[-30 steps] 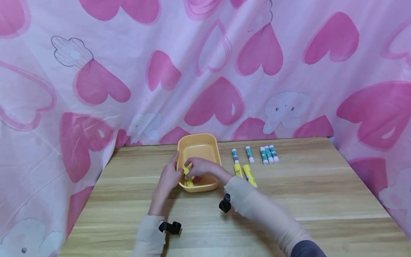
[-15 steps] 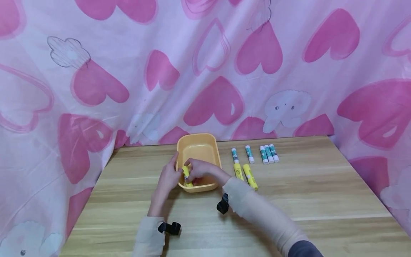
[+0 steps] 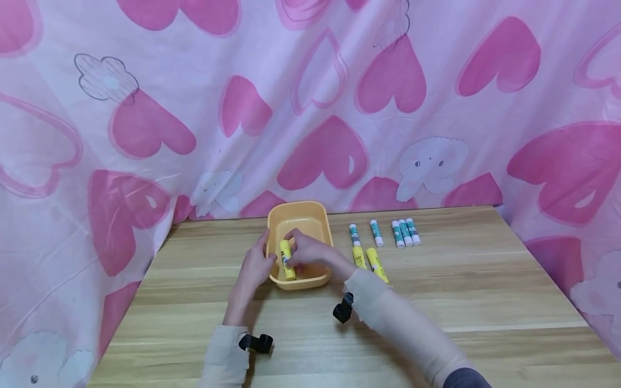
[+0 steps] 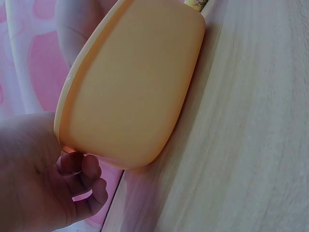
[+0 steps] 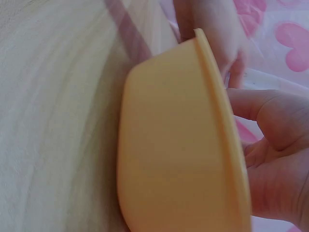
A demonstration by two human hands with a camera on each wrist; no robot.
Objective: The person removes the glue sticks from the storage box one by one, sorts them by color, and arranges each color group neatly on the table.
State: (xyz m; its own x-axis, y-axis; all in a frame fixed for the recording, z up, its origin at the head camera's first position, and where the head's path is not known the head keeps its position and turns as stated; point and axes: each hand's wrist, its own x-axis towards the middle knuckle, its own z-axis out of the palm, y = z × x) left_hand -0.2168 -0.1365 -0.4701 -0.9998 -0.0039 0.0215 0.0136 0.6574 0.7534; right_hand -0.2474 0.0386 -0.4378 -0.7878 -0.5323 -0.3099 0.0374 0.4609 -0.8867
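Note:
A yellow-orange plastic tub (image 3: 310, 215) stands on the table. At its left rim is my left hand (image 3: 257, 265), thumb over the edge and fingers curled against the outside; the left wrist view shows these fingers (image 4: 89, 169) at the tub's rim. My right hand (image 3: 306, 250) reaches inside the tub and pinches a yellow glue stick (image 3: 288, 261) from its right side, near the left wall. The right wrist view has the tub's outer wall (image 5: 169, 135) in front, which hides the glue stick and most of the right fingers.
Right of the tub lie two yellow glue sticks (image 3: 377, 265), partly behind the right sleeve. Several smaller teal-and-white glue sticks (image 3: 376, 233) lie behind them on the wooden table (image 3: 466, 280). A pink heart-patterned cloth (image 3: 322, 153) hangs along the table's back edge.
My right hand has shifted slightly right and back with the yellow glue stick, bringing it away from the tub's left wall. My left hand stays at the rim.

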